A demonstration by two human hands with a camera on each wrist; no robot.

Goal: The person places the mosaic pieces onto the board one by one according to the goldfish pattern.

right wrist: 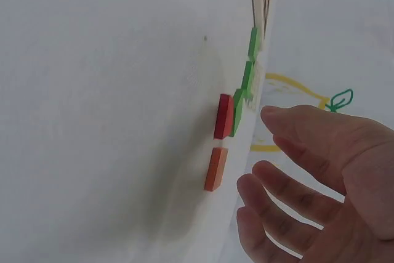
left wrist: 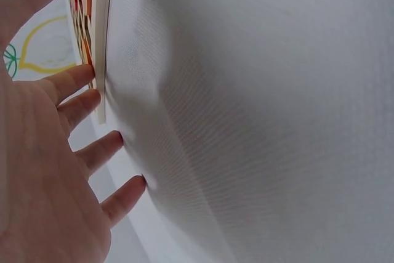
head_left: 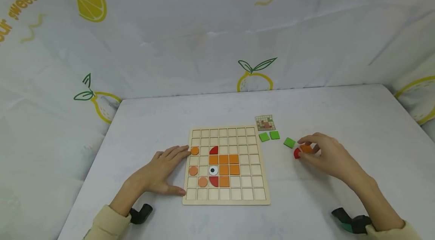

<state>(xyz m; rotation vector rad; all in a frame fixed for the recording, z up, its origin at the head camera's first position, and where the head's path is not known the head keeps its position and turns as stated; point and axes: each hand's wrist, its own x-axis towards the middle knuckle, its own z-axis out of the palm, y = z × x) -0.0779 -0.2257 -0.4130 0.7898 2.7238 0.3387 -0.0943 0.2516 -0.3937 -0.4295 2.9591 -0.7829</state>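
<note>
A wooden grid board point(head_left: 244, 191) lies on the table with orange squares point(head_left: 223, 159), red rounded pieces point(head_left: 213, 182), orange discs point(head_left: 193, 171) and a round eye piece point(head_left: 213, 170) in its cells. Along the board's left edge my left hand point(head_left: 156, 175) is spread, thumb and fingertips at the rim. Over on the right, my right hand point(head_left: 327, 155) hovers above a red piece point(right wrist: 223, 116) and an orange square point(right wrist: 215, 169) lying on the cloth. Its thumb and fingers are apart with nothing between them in the right wrist view.
Right of the board lie several loose green squares point(head_left: 274, 135), one point(head_left: 289, 142) close to my right fingers. A small printed pattern card point(head_left: 265, 123) sits at the board's upper right corner. Behind the white table hangs a lemon-print cloth point(head_left: 170, 43).
</note>
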